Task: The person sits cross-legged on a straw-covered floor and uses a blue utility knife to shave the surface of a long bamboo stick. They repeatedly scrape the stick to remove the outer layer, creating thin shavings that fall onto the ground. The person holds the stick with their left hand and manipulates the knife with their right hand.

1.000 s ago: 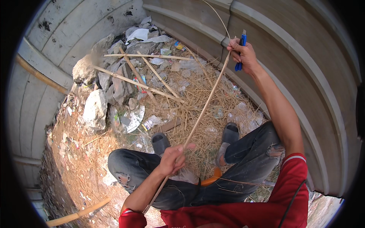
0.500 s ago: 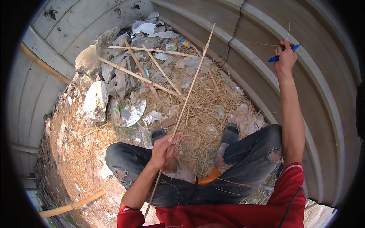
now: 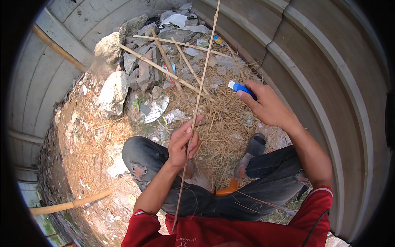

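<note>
Head view is looking down on a seated person whose legs in dark jeans (image 3: 164, 164) are spreading over a ground of dry straw (image 3: 222, 127), with a ribbed grey wall (image 3: 329, 82) curving around the right side. Behind the straw, a heap of rubble (image 3: 119, 82) is lying mixed with litter and several loose sticks (image 3: 164, 70) crossing one another.

A long thin cane (image 3: 197, 107) is running from near the red shirt (image 3: 230, 230) at the lower edge up past the top of the picture, tilted slightly right. It is passing between the knees, probably so that the lap is steadying its lower end.

The left hand (image 3: 183, 144) is wrapping the cane at mid-length, fingers curled around it and thumb lying along the shaft; this grip is closed on the cane and seems to be keeping it upright and free to slide.

The right hand (image 3: 267, 107) is raised to the right of the cane, apart from it, with its grip closed on a small blue tool (image 3: 240, 87) whose pale tip is pointing up-left toward the cane. Whether this is a knife cannot be told.

An orange object (image 3: 226, 190) is showing between the legs, mostly hidden. A grey shoe (image 3: 251, 150) is resting on the straw just beside it.
</note>
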Available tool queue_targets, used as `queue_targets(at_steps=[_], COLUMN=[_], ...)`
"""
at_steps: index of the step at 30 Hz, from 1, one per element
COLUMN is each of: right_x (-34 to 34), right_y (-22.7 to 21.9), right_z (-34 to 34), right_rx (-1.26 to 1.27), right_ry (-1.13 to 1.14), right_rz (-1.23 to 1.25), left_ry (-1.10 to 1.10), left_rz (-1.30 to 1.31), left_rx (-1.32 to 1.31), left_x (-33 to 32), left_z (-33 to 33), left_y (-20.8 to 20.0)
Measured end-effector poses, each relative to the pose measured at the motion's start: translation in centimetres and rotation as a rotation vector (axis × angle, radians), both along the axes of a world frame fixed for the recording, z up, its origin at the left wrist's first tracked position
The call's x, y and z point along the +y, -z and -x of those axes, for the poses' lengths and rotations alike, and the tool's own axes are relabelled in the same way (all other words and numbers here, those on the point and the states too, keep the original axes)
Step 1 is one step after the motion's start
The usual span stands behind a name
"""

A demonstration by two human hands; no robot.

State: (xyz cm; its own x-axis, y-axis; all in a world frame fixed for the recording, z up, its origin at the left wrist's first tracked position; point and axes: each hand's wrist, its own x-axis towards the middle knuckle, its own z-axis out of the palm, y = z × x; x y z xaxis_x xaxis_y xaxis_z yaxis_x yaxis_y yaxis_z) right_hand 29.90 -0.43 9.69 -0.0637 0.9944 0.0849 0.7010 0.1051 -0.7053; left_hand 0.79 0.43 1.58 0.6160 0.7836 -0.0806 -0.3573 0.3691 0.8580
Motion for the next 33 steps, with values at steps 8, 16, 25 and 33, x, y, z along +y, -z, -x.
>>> queue_targets(at_steps=[8,16,25,33], right_x=[-2.1,2.0,0.6,5.7], right_y=[1.8,2.3,3.5,3.3], right_z=[8.2,2.2,4.4,-7.9], right_rx=[-0.169,-0.117,-0.212,-0.299], right_ry=[-0.28,-0.037,-0.149,0.415], right_rz=[0.147,-0.025,-0.058,-0.157], left_ry=[0.035,0.048,0.057,0.195], left_rz=[-0.056,-0.155,-0.132,-0.18], left_rx=[0.099,0.16,0.165,0.267], left_x=[-0.4,-2.4,-1.4,-2.2], left_z=[-0.7,-0.1,-0.1,-0.2], left_y=[0.2,1.9,1.1,2.3])
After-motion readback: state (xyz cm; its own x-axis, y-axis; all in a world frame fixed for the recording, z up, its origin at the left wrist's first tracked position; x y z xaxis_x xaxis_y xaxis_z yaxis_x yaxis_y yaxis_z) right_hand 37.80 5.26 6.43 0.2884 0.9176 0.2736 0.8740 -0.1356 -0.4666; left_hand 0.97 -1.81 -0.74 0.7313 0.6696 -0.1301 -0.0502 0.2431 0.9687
